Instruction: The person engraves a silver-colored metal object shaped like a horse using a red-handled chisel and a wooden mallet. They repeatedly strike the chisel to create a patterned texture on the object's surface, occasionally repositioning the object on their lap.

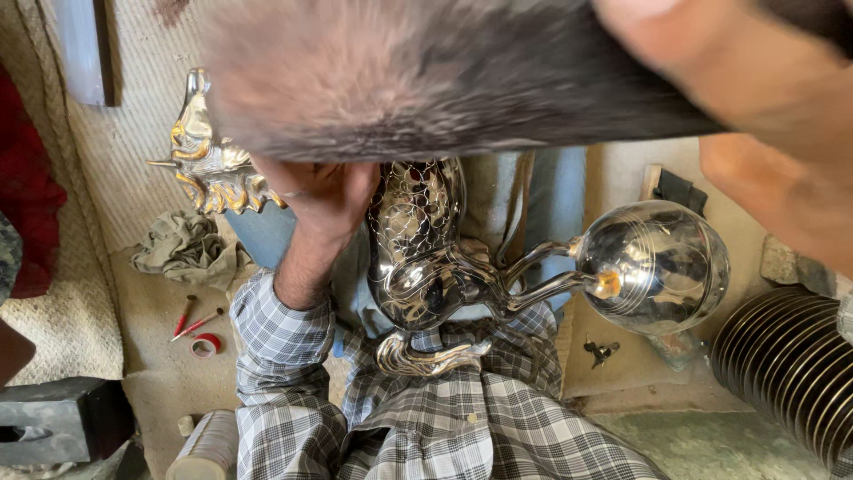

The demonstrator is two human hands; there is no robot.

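Observation:
A shiny silver vessel [418, 240] with an engraved scale pattern lies on my lap, over a plaid shirt and jeans. Two curved arms run from it to a round polished bulb [653, 267] at the right. My left hand [324, 200] clasps the vessel's upper left side, its fingertips hidden under a blurred dark furry mass [426, 71] that fills the top of the view. My right hand [773, 98] is very close to the camera at the top right, blurred and pressed against that mass. A gold and silver ornament [209, 164] lies just left of my left hand.
A crumpled rag [187, 249], two red-handled tools [191, 320] and a red tape roll [206, 345] lie on the floor at the left. A dark block [53, 418] and a pale cylinder [209, 444] sit lower left. Stacked metal discs [791, 373] and keys [601, 351] are at the right.

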